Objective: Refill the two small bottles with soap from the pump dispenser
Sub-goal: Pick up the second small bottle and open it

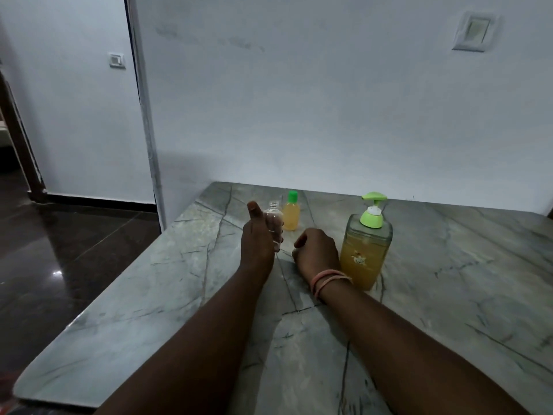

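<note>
My left hand (258, 238) grips a small clear bottle (273, 218) that stands upright, uncapped and looking empty, on the grey marble table (149, 289). Just behind it stands a second small bottle (291, 215), capped in green and filled with yellow soap. My right hand (316, 251) rests on the table with its fingers curled; whether it holds anything is hidden. To its right stands the pump dispenser (365, 250), a clear square bottle with a light green pump, more than half full of yellow soap.
The table's left edge drops to a dark glossy floor (59, 250). A pale wall (329, 115) runs directly behind the table. Bare marble stretches to the right of the dispenser and in front of my arms.
</note>
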Action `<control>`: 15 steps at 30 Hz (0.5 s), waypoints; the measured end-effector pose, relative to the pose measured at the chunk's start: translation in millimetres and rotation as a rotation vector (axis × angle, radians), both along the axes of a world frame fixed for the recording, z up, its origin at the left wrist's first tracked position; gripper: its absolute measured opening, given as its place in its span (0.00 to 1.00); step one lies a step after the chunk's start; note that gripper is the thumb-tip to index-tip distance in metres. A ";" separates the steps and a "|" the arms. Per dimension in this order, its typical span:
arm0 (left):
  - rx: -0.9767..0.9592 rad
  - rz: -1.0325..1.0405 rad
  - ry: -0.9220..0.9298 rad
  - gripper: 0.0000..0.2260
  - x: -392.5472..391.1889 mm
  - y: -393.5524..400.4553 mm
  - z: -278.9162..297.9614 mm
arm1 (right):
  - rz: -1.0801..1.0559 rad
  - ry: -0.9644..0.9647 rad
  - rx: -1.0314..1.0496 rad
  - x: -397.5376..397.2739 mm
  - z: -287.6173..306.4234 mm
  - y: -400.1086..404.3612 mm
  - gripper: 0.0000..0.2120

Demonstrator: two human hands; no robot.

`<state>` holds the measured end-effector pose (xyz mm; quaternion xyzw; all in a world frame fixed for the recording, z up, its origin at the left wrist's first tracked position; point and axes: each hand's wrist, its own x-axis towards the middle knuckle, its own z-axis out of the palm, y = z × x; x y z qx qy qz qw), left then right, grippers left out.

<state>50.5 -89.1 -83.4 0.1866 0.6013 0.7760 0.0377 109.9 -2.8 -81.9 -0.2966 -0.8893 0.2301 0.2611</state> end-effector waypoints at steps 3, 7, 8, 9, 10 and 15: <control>-0.003 -0.024 0.004 0.37 -1.6 1.0 -0.6 | 0.007 0.021 0.069 -0.2 -4.3 0.3 0.07; -0.033 -0.046 0.046 0.34 -1.0 4.7 -3.2 | 0.055 0.138 0.067 6.6 14.5 -2.2 0.07; -0.037 -0.053 0.061 0.34 -0.1 5.6 -3.1 | 0.065 0.179 0.083 9.7 24.6 -3.6 0.06; -0.038 -0.068 0.074 0.34 1.0 6.2 -2.9 | 0.078 0.219 0.102 13.5 36.3 -5.4 0.06; -0.038 -0.094 0.086 0.35 1.9 6.8 -3.5 | 0.099 0.264 0.118 18.7 48.6 -7.5 0.05; 0.062 -0.220 0.044 0.29 12.9 10.9 0.2 | 0.209 0.528 0.178 60.5 108.3 -1.8 0.04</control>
